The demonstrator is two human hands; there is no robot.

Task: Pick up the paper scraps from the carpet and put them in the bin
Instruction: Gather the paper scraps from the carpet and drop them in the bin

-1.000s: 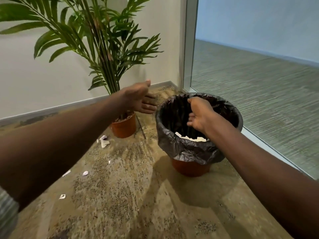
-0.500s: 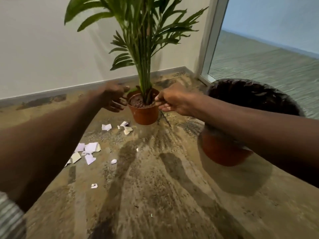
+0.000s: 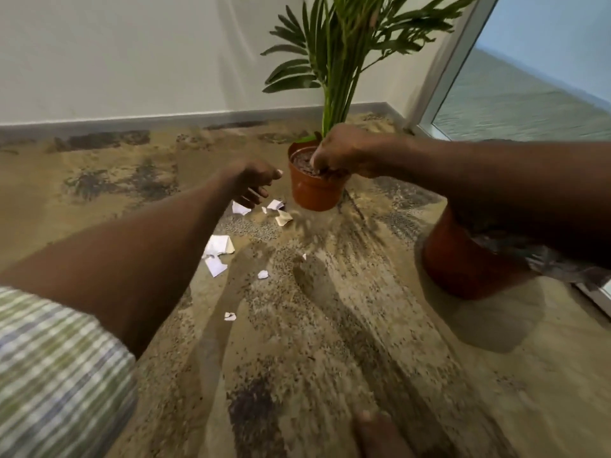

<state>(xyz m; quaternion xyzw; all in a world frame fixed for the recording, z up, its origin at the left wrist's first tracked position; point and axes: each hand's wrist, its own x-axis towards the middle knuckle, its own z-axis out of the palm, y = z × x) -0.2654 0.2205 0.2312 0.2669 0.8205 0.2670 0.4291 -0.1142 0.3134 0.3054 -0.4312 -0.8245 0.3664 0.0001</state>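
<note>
Several white paper scraps lie on the tan carpet: one (image 3: 240, 208) just under my left hand, two (image 3: 283, 218) by the plant pot, a larger cluster (image 3: 220, 246) nearer me, and small bits (image 3: 263, 274) beyond it. My left hand (image 3: 251, 183) hovers above the far scraps with its fingers spread and nothing in it. My right hand (image 3: 344, 153) is bent over the plant pot (image 3: 312, 193), fingers curled on its near rim. The bin (image 3: 463, 259), orange with a black liner (image 3: 549, 262), stands at the right, with my right forearm covering its top.
The potted palm stands close to the wall skirting (image 3: 165, 119). A glass partition with a pale frame (image 3: 443, 67) runs along the right, just behind the bin. A toe (image 3: 373, 431) shows at the bottom edge. The carpet is mottled tan with dark patches.
My view swung left, away from the bin. My right hand left the bin's mouth and came onto the plant pot's rim. My left hand dropped towards the scraps beside the pot.
</note>
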